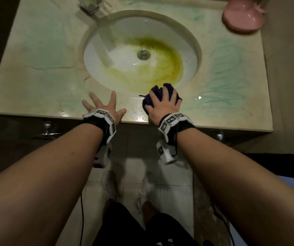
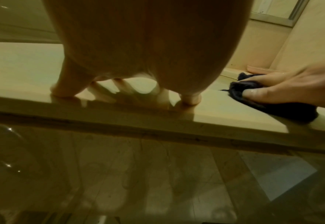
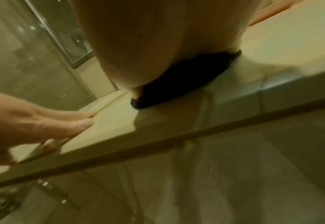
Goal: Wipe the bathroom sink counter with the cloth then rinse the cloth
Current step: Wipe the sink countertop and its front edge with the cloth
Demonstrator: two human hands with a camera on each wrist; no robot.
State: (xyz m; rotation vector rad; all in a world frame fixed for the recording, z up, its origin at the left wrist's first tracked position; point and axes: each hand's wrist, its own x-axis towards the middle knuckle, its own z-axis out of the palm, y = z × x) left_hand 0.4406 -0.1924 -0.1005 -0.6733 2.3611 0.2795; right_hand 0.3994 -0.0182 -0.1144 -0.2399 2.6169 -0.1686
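Now right hand (image 1: 162, 102) spread, pressing cloth (image 1: 157, 89) on counter (image 1: 36, 82) front; green scribbles (image 1: 226, 75) farther right; left hand (image 1: 103, 105) flat, empty.

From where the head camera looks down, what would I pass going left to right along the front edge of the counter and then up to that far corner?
Left hand spread flat on the counter → right hand pressing the dark cloth at the basin's rim → green scribbles → pink dish in the far right corner.
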